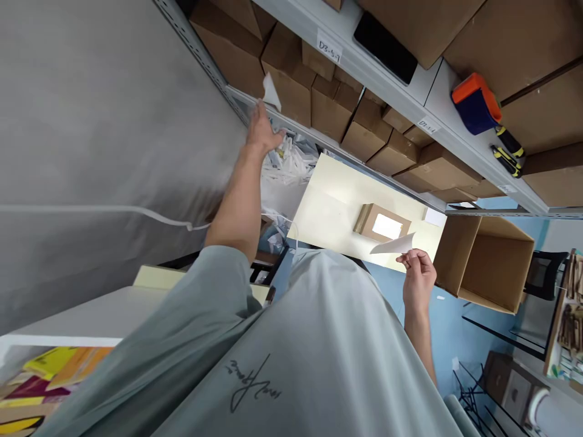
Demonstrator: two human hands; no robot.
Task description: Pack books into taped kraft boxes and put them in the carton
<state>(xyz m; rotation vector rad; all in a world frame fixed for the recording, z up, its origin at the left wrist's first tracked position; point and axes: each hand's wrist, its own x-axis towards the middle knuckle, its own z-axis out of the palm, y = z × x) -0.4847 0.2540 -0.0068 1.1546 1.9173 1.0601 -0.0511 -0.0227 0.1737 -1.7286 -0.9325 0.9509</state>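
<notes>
My right hand (418, 276) pinches one end of a white paper slip (392, 245), which points left over the edge of the cream tabletop (332, 188). On that top lies a small brown cardboard box (371, 221) with a white label (387, 226). My left hand (264, 130) reaches out on the left, its thumb apart from the fingers. Just beyond its fingertips is a curled white scrap of paper (271, 92), seemingly apart from the hand. Below that hand, a heap of crumpled white strips (291, 161) fills a container.
Shelves of brown cartons (332, 106) run overhead, with a black phone (385, 47), an orange and blue holder (477, 104) and a yellow-black cutter (506, 161). A large open carton (494, 264) stands at right. A white cable (136, 209) crosses the grey wall.
</notes>
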